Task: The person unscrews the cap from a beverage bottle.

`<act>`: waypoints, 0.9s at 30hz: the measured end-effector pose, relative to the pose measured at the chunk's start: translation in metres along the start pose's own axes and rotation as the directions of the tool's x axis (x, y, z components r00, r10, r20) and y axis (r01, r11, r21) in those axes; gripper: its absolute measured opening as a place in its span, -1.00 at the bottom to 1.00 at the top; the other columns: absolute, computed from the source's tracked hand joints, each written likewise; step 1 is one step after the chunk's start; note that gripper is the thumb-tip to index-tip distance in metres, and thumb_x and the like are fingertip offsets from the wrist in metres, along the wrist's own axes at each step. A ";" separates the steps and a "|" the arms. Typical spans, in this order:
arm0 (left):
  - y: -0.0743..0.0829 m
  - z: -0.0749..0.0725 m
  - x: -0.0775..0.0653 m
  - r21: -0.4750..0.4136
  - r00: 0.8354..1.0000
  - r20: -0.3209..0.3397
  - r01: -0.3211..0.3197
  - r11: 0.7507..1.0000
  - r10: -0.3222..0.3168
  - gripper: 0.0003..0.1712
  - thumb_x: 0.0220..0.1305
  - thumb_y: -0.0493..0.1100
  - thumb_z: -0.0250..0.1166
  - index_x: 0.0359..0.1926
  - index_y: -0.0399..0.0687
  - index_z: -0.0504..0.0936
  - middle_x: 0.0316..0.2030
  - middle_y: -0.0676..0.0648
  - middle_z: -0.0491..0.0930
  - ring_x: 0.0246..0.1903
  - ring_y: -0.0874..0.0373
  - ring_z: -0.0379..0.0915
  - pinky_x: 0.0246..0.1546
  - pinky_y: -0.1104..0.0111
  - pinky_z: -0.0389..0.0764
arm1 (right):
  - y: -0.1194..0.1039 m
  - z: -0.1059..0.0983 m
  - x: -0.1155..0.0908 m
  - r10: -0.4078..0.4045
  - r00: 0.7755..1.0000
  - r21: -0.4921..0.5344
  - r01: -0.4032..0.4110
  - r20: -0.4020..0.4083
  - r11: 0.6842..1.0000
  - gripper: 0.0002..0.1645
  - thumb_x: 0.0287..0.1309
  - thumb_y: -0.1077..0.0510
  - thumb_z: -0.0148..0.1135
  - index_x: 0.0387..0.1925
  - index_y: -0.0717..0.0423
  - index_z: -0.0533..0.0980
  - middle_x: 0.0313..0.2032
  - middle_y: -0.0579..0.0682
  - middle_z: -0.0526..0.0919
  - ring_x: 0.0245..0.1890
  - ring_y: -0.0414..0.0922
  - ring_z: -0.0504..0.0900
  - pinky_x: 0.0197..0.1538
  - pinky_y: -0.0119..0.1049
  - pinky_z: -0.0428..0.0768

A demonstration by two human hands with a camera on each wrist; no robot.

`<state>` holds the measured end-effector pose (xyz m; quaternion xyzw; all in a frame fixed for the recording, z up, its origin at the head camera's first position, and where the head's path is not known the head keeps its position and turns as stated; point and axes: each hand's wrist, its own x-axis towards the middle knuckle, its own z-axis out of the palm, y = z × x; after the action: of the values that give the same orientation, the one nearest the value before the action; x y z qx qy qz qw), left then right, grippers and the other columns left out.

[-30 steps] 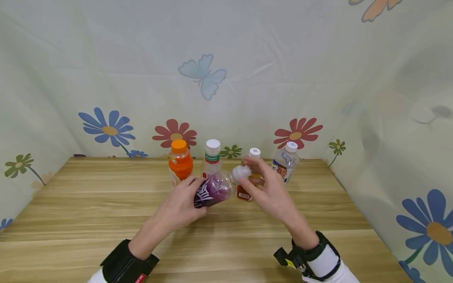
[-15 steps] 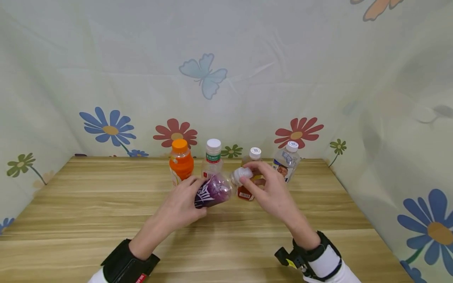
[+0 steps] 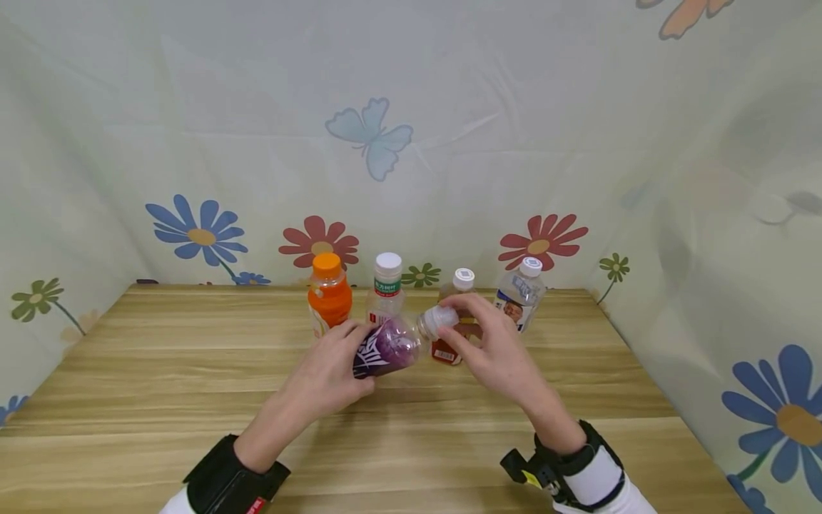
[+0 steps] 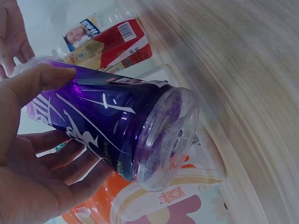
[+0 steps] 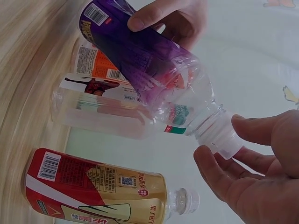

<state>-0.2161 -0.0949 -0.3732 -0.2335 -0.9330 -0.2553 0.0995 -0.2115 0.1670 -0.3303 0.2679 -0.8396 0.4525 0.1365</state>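
We read “ml” low on the gripped purple bottle (image 4: 105,112); behind the grip, the red-gold bottle (image 5: 100,189) shows “累了”, a barcode (image 5: 49,165) and QR code (image 5: 126,180).

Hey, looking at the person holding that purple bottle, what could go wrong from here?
The purple bottle is tilted in the left hand, so a hard twist might make it turn or slip. The right hand has only its thumb and fingers at the white cap, which could drop if it came loose. From the head view, that hand overlaps the red-and-gold bottle standing behind; a careless forward swing might knock it over.
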 end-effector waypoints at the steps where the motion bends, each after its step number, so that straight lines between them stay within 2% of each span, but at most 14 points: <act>1: 0.000 0.000 0.000 0.001 1.000 0.000 0.000 1.000 0.000 -0.17 -0.02 -0.15 0.60 0.30 -0.27 0.52 0.20 -0.17 0.55 0.13 -0.07 0.51 0.18 0.00 0.55 | -0.001 0.000 0.000 -0.001 1.000 0.005 0.001 0.005 1.000 -0.61 0.30 0.36 0.35 0.13 0.25 0.52 0.08 0.09 0.60 0.04 0.00 0.61 0.03 -0.16 0.69; 4: 0.000 0.000 0.000 0.002 1.000 0.004 0.000 1.000 0.000 -0.16 -0.01 -0.15 0.61 0.30 -0.26 0.52 0.20 -0.17 0.55 0.13 -0.07 0.51 0.19 0.00 0.55 | -0.002 -0.001 0.000 -0.003 1.000 0.027 0.002 0.019 1.000 -0.60 0.28 0.39 0.35 0.13 0.25 0.52 0.10 0.08 0.59 0.07 -0.01 0.60 0.05 -0.16 0.68; 10: -0.001 0.000 -0.001 -0.004 1.000 0.012 -0.003 1.000 0.003 -0.16 -0.01 -0.15 0.61 0.30 -0.28 0.51 0.21 -0.17 0.55 0.13 -0.07 0.51 0.19 0.00 0.55 | -0.002 -0.003 0.001 -0.028 0.999 0.059 0.026 0.040 0.998 -0.55 0.23 0.47 0.34 0.15 0.26 0.51 0.14 0.10 0.59 0.10 0.02 0.59 0.10 -0.03 0.65; 16: -0.001 0.000 -0.001 -0.016 1.000 0.019 0.002 1.000 -0.002 -0.14 -0.01 -0.14 0.62 0.31 -0.29 0.50 0.20 -0.17 0.55 0.10 -0.06 0.52 0.17 0.01 0.56 | -0.003 -0.004 0.000 -0.034 0.999 0.080 0.031 0.035 0.996 -0.51 0.21 0.48 0.36 0.16 0.23 0.52 0.16 0.08 0.59 0.12 0.01 0.59 0.10 -0.04 0.65; 21: -0.001 0.000 -0.001 -0.025 1.000 0.030 0.007 1.000 -0.006 -0.15 -0.01 -0.12 0.62 0.31 -0.28 0.51 0.19 -0.16 0.56 0.09 -0.04 0.52 0.16 0.01 0.57 | -0.002 -0.004 0.000 0.001 1.000 0.062 -0.002 0.019 0.998 -0.50 0.28 0.32 0.39 0.23 0.18 0.50 0.18 0.08 0.60 0.12 -0.01 0.60 0.02 -0.09 0.69; 27: 0.000 -0.001 -0.001 -0.020 1.000 0.025 0.011 1.000 -0.010 -0.16 -0.02 -0.11 0.62 0.29 -0.26 0.52 0.17 -0.14 0.56 0.08 -0.03 0.52 0.16 0.02 0.57 | -0.003 -0.003 0.000 0.116 0.993 -0.008 -0.116 -0.021 0.993 -0.54 0.40 0.06 0.33 0.22 0.16 0.51 0.10 0.04 0.65 0.06 -0.03 0.63 -0.05 -0.11 0.71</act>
<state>-0.2154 -0.0951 -0.3727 -0.2328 -0.9326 -0.2625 0.0843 -0.2096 0.1680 -0.3269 0.2133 -0.8543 0.4585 0.1200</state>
